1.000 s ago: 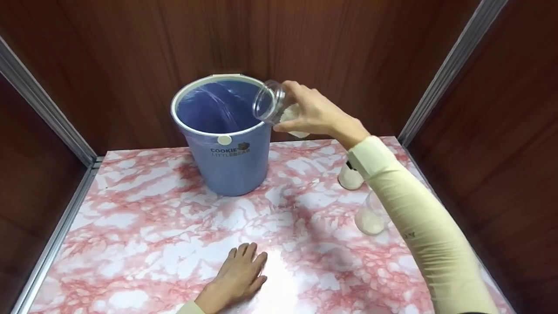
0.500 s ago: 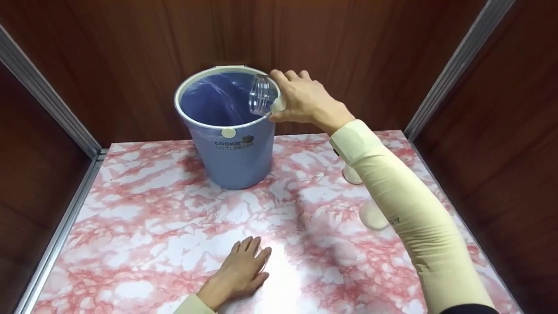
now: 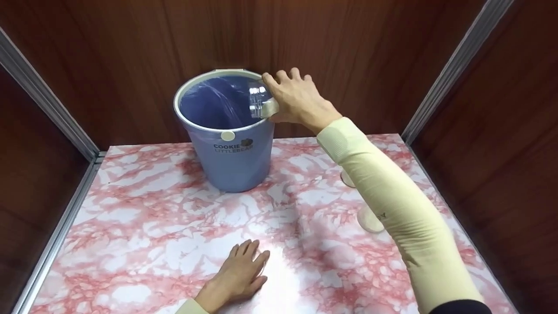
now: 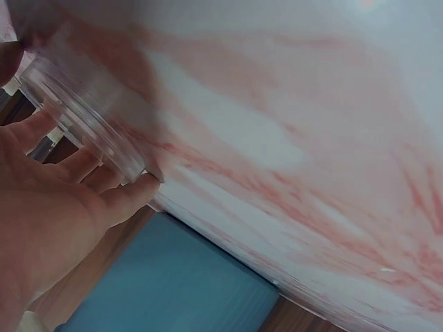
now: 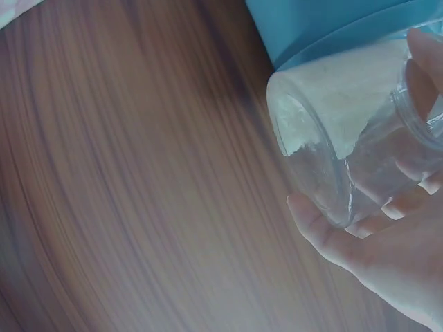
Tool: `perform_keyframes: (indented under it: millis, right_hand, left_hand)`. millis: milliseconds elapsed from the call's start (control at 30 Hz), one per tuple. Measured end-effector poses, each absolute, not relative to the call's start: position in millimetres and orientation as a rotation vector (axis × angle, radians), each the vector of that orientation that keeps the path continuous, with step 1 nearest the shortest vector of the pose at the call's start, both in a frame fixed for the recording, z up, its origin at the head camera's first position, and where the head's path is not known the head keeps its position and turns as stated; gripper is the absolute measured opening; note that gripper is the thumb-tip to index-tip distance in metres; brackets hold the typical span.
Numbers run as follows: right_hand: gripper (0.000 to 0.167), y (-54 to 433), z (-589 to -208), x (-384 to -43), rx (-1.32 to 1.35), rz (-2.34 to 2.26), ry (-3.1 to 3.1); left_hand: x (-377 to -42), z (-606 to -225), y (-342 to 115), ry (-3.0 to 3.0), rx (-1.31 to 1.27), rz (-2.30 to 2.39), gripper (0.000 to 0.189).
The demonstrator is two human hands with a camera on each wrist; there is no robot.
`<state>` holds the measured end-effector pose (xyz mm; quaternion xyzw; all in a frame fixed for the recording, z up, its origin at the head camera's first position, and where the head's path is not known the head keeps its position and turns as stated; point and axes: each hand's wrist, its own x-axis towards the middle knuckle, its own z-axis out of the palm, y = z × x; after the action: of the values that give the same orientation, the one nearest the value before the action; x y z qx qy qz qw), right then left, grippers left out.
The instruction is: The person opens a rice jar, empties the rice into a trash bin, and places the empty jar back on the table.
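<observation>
In the head view, my right hand (image 3: 298, 98) grips a clear plastic jar (image 3: 257, 93) on its side, its mouth over the right rim of a blue bin (image 3: 231, 165). White contents (image 5: 346, 90) lie along the jar's lower side in the right wrist view, near its base. My left hand (image 3: 237, 270) is low over the table's front. The left wrist view has its fingers (image 4: 131, 197) curled at the ridged edge of a clear round plastic container (image 4: 86, 117), which is mostly hidden by the hand in the head view.
Two more containers with white contents, a nearer one (image 3: 370, 219) and a farther one (image 3: 347, 179), stand at the right, partly behind the right sleeve (image 3: 383, 196). The bin has a thin plastic liner (image 3: 213, 102). Brown wood-grain panels (image 3: 327, 39) enclose the marbled table (image 3: 144, 209).
My right hand has moved left with the jar, bringing its mouth further over the bin, and has tipped it more. The left hand stays where it was.
</observation>
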<state>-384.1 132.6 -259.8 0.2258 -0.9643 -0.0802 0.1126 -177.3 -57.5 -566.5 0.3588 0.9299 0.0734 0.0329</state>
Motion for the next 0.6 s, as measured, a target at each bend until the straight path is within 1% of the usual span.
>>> perform_keyframes:
  millis: [367, 600]
  right_hand:
    - [0.089, 125, -260, -388, 0.67, -0.323, -2.774]
    - [0.089, 116, -259, -390, 0.708, -0.386, -2.724]
  left_hand:
    - [-178, -566, -59, 2.853, 1.119, 0.281, 0.053]
    - [-177, -564, -63, 2.826, 1.049, 0.333, 0.054]
